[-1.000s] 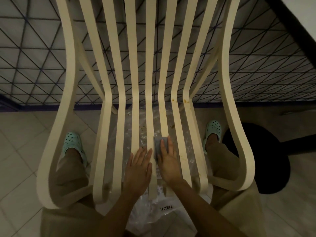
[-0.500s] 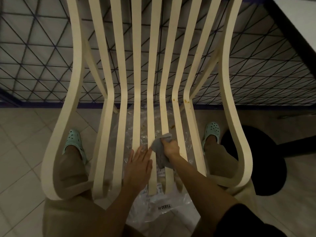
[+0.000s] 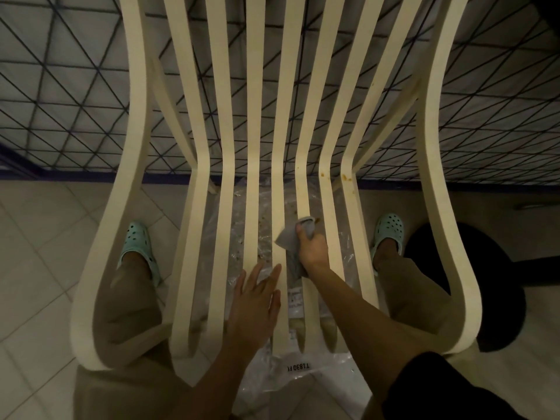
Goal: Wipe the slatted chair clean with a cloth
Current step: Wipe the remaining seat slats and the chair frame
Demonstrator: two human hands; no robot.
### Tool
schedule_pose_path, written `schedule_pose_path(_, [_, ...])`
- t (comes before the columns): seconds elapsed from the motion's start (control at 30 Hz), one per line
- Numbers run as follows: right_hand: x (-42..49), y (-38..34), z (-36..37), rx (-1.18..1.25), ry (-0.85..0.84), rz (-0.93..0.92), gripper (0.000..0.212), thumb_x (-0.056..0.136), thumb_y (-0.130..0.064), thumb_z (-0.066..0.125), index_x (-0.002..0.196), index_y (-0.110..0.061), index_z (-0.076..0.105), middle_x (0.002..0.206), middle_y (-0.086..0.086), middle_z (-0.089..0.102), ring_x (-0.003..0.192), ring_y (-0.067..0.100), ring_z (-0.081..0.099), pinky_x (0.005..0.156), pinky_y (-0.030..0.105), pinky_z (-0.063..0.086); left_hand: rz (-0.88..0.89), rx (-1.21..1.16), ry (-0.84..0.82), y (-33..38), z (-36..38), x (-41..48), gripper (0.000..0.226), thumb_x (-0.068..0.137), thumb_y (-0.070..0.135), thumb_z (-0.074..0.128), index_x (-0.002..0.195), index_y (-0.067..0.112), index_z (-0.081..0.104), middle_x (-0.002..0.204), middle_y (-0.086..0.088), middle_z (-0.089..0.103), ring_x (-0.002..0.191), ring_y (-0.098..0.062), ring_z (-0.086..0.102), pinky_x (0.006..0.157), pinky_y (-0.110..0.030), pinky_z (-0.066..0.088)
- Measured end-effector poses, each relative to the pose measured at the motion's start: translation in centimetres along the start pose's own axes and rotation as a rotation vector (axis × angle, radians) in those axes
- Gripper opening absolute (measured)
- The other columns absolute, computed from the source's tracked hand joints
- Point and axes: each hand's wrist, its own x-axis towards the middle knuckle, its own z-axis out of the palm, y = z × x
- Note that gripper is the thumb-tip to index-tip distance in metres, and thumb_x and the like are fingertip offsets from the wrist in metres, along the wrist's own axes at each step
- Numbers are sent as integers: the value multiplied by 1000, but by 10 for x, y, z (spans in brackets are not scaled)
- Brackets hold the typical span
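At the middle of the chair (image 3: 254, 116) seat, the right hand (image 3: 312, 248) gripped the cloth (image 3: 289, 239) in curled fingers, the left hand (image 3: 254, 304) lay flat with fingers spread, and rear-edge stains (image 3: 345, 177) were not yet wiped.

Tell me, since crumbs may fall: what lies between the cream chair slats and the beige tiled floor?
A crumpled, brown-speckled clear plastic sheet lies on the tiled floor under the cream slats; the head view shows it through the gaps.

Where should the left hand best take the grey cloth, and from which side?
Pinch the loose flap of the grey cloth that sticks out left of the right hand, coming from the left; the right hand grips the rest.
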Motion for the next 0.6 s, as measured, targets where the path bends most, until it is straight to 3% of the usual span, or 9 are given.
schedule_pose_path(0.13, [-20, 21, -3, 102, -50, 78, 37, 98, -36, 51, 107, -1, 61, 94, 11, 63, 85, 23, 62, 59, 19, 43, -8, 7, 6, -1, -1, -1, 53, 99, 42, 23, 150, 27, 24, 147, -3, 44, 144, -17, 24, 119, -42, 12])
schedule_pose_path(0.27, [-58, 57, -11, -15, -19, 22, 41, 95, -46, 52, 103, -7, 60, 91, 5, 63, 78, 14, 59, 70, 22, 45, -24, -5, -38, 2, -3, -1, 54, 98, 44, 16, 151, 30, 15, 155, -3, 30, 147, -14, 10, 120, -39, 0])
schedule_pose_path(0.37, [-87, 76, -14, 11, 0, 53, 34, 94, -48, 52, 88, -14, 59, 82, 2, 64, 75, 14, 63, 70, 25, 52, -13, -41, -16, 1, -3, -2, 56, 98, 46, 16, 151, 28, 18, 152, -5, 36, 147, -13, 9, 121, -39, 1])
schedule_pose_path(0.47, [-108, 95, -16, -15, 6, 74, 24, 94, -50, 49, 88, -26, 53, 93, 0, 63, 85, 12, 62, 84, 32, 53, -14, -64, 10, 2, -5, -3, 57, 98, 46, 15, 152, 27, 17, 149, -6, 42, 145, -8, 3, 120, -38, -1])
schedule_pose_path(0.53, [-117, 103, -18, 76, -9, 107, 26, 95, -51, 48, 98, -26, 55, 103, 1, 62, 94, 13, 60, 85, 34, 51, -25, -50, -9, 4, -7, -4, 59, 97, 47, 9, 152, 29, 14, 151, -5, 38, 143, -4, -3, 120, -37, -4])
schedule_pose_path(0.6, [-121, 100, -23, 256, -25, 174, 30, 98, -47, 42, 108, -22, 57, 107, 1, 60, 98, 16, 57, 77, 29, 47, -29, -45, -8, 5, -9, -4, 59, 96, 46, 8, 153, 29, 13, 150, -6, 39, 142, -2, -4, 119, -35, -6])
